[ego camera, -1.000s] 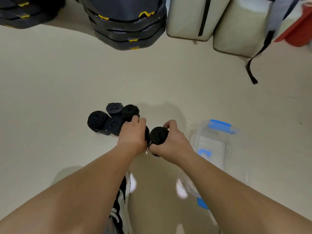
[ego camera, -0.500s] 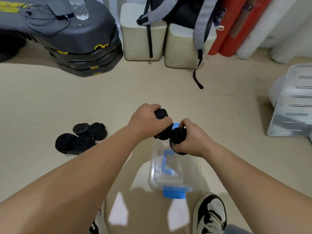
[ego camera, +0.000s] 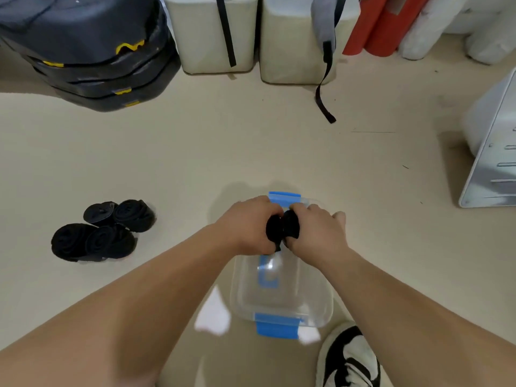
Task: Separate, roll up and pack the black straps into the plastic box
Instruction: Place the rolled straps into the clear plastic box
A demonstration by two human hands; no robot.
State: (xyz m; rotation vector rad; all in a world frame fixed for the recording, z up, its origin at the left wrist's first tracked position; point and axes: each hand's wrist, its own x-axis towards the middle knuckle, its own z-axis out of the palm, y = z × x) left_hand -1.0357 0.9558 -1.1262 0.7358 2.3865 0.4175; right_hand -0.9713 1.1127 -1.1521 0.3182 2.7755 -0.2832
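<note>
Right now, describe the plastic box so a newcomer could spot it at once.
On the beige floor, look under the left hand and right hand, beside the black-and-white shoe. The plastic box sits there. It alone is clear, with blue clips at both ends.

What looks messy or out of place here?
Nothing looks broken or spilled. Several rolled black straps lie bunched on the beige floor, apart from the clear plastic box with blue clips. The left hand and right hand grip two more black rolls above it.
</note>
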